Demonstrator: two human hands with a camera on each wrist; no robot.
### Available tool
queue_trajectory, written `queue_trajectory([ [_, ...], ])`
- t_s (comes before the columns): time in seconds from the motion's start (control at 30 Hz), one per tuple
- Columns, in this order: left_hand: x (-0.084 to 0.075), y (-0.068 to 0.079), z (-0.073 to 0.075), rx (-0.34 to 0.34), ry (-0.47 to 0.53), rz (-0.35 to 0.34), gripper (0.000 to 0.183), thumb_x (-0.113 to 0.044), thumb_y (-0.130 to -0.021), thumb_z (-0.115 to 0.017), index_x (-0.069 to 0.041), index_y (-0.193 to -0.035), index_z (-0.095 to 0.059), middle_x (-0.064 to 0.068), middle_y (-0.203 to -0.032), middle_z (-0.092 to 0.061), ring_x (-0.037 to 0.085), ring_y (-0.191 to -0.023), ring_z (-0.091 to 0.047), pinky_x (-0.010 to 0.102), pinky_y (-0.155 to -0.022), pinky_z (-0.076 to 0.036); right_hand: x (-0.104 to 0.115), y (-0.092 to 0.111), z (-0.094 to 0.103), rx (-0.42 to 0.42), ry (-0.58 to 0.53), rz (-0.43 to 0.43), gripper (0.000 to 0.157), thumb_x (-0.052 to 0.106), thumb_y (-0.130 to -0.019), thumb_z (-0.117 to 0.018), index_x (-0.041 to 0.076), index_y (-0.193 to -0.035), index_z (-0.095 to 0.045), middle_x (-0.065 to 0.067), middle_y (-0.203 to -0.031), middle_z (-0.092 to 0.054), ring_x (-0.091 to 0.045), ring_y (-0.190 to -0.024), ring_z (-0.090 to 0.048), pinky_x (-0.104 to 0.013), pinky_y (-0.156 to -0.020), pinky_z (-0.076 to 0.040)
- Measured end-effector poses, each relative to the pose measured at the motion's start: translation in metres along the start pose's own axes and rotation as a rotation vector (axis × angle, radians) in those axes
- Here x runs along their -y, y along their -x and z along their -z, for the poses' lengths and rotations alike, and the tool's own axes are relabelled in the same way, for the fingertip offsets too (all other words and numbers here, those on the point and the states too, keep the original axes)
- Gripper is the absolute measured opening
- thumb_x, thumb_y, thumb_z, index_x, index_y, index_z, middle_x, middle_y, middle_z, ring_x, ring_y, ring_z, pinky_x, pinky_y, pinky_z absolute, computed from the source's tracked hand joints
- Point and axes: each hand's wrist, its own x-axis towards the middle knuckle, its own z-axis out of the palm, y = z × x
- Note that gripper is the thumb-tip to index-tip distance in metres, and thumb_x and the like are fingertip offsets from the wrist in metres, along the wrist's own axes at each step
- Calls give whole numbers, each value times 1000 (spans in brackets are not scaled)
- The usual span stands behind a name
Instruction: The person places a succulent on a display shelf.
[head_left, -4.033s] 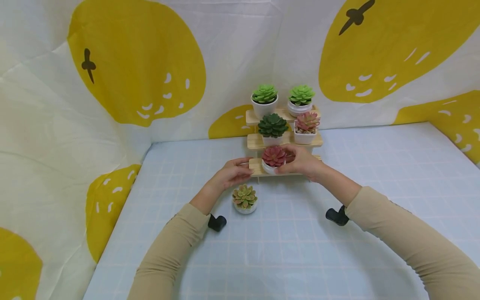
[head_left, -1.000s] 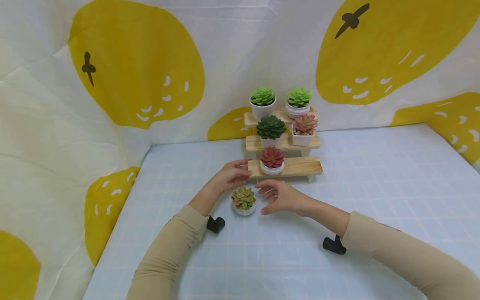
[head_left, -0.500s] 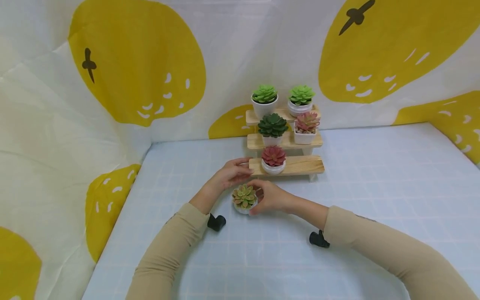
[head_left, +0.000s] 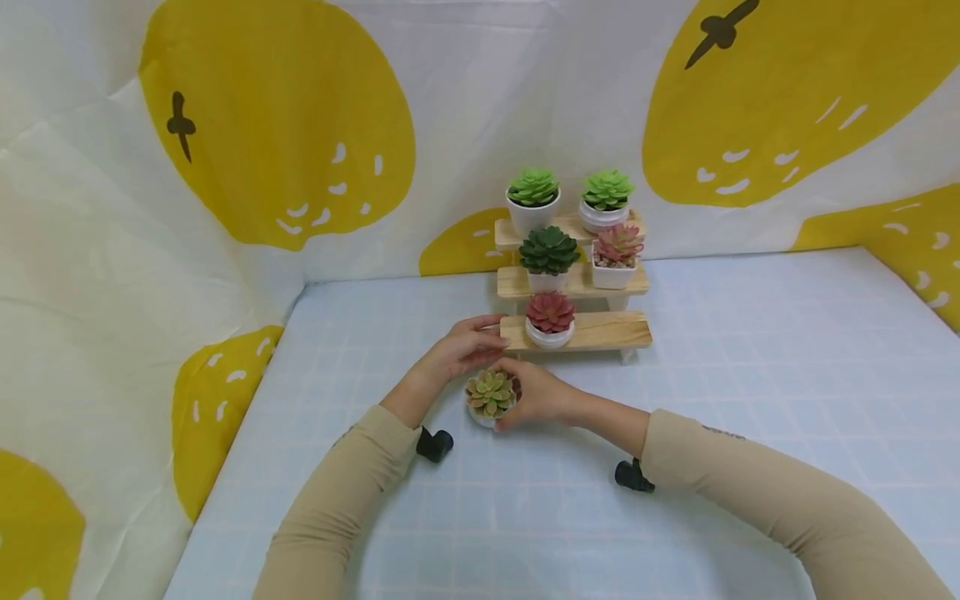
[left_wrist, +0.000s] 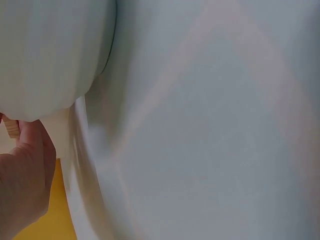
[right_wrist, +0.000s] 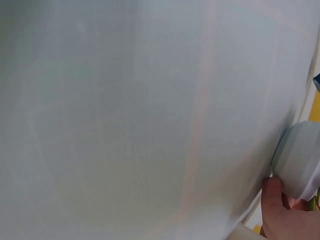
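In the head view my right hand (head_left: 542, 395) grips a small succulent (head_left: 491, 393) with yellow-green, pink-edged leaves by its round white pot, thumb in front and fingers behind. The right wrist view shows that ribbed pot (right_wrist: 300, 160) upright at the tablecloth, my thumb along it. My left hand (head_left: 467, 346) holds the left end of the lowest step of a three-tier wooden stand (head_left: 611, 331). On that step sits a red succulent (head_left: 551, 312) in a white pot. Up close in the left wrist view, the white pot (left_wrist: 50, 50) partly hides the fingers.
A dark green succulent (head_left: 549, 250) and a pink one (head_left: 618, 244) stand on the middle tier. Two bright green succulents, left (head_left: 533, 189) and right (head_left: 607, 192), occupy the top. Behind hangs a lemon-print cloth (head_left: 480, 100); a pale blue checked cloth (head_left: 750, 367) covers the table.
My right hand has let go of the red succulent on the lowest step, come down toward me and taken hold of the yellow-green succulent's pot. My left hand stays at the stand.
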Motion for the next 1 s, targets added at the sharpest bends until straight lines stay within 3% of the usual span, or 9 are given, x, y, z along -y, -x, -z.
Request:
queue_trajectory([
  [0.1,-1,0,-1,1,-9,3,56,13,-88,-50,0,-141,-37,23,-138,-42,13,-82,-60,23,-70,-51,1,2,0,-2,-2,11,62,10,-65,-84,6,-119,-53,-5,-107,-57,-18,-96,-52,-33,-82,-45],
  [0.23,-1,1,-1,-3,-33,7,57,12,-88,-51,0,-141,-37,22,-138,-43,19,-95,-58,34,-91,-45,2,5,0,9,-5,32,62,11,-65,-84,5,-118,-52,-5,-105,-58,-18,-93,-52,-31,-79,-45],
  [0.3,0,1,0,-4,-44,6,57,11,-88,-51,-1,-141,-37,22,-138,-43,20,-98,-57,36,-95,-42,2,7,1,14,-10,35,62,12,-66,-84,6,-119,-53,-5,-106,-58,-18,-93,-52,-30,-79,-46],
  [0.57,1,2,0,2,-26,8,57,12,-88,-51,-1,-142,-36,22,-139,-41,16,-90,-57,24,-71,-51,-1,20,5,18,-60,6,63,14,-66,-85,10,-121,-53,-4,-111,-57,-19,-98,-53,-35,-85,-45],
  [0.73,2,0,-1,0,-15,8,57,12,-88,-51,-2,-141,-37,22,-139,-42,15,-87,-57,22,-67,-50,-8,29,12,8,-75,-31,64,16,-67,-85,15,-122,-53,-4,-112,-56,-20,-99,-53,-36,-83,-46],
  [1.0,5,-2,0,12,13,-4,58,14,-87,-49,0,-142,-36,24,-139,-40,15,-85,-56,22,-65,-49,-12,47,26,-9,-131,-43,65,15,-68,-83,10,-124,-51,-8,-114,-55,-23,-100,-52,-37,-83,-46],
])
